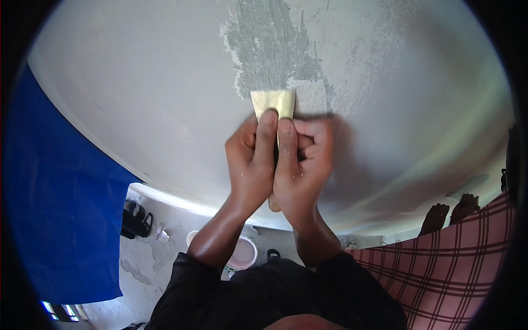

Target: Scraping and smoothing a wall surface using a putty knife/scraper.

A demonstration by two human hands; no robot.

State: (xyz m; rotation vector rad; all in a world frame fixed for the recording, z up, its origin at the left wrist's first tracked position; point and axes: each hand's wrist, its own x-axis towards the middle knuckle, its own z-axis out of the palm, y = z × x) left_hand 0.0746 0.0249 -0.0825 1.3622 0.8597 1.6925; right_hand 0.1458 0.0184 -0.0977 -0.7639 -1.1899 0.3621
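My left hand and my right hand are side by side, both closed round a scraper. Its wide, pale blade faces away from me, edge against the whitish wall. Both thumbs press along the near side of the blade. The end of the wooden handle shows below my palms. Beyond the blade runs a rough grey strip where the white coat is off. A small whitish patch lies just right of the blade.
A blue sheet hangs at the left. On the floor below stands a bucket, near my body. Dark footwear lies by the sheet's edge. Pink checked cloth spans the lower right, with what look like another person's feet above it.
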